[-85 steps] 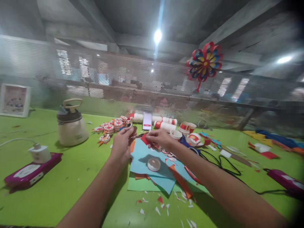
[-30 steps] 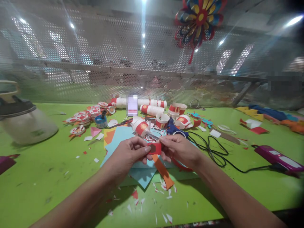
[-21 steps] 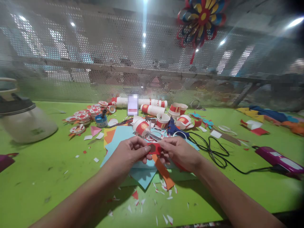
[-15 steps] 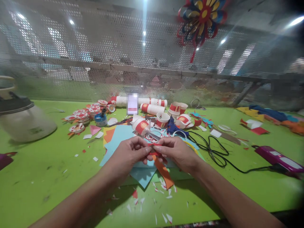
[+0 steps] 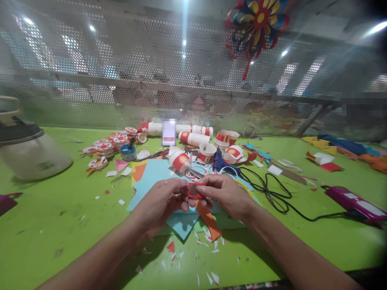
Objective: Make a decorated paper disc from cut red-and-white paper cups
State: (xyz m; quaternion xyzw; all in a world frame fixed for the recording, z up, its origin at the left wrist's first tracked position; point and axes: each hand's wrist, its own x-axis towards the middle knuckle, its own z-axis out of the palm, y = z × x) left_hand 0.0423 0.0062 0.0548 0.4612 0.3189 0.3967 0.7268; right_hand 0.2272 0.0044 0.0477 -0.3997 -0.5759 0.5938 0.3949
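Note:
A small red piece of paper (image 5: 193, 191) is pinched between the thumb and fingers of my right hand (image 5: 226, 194). My left hand (image 5: 167, 197) is at the paper's left edge, its thumb lifted and its fingers apart; whether a fingertip touches the paper's underside I cannot tell. Just below my hands an orange paper strip (image 5: 209, 223) lies over light blue sheets (image 5: 148, 183). Scissors (image 5: 197, 172) rest beyond my fingers, beside a tipped red and white paper cup (image 5: 179, 158).
Behind are stacked paper cups (image 5: 195, 138) and a blue glue gun (image 5: 222, 162). Its black cord (image 5: 276, 197) runs right to a purple power strip (image 5: 353, 200). Left are a blue ink bottle (image 5: 129, 151), cup-bottom crafts (image 5: 104, 147) and a large jug (image 5: 30, 155). Paper scraps (image 5: 171, 246) litter the front.
My left thumb has lifted off the red paper and the left fingers have loosened, showing more of the paper. My right hand keeps its pinch in nearly the same place.

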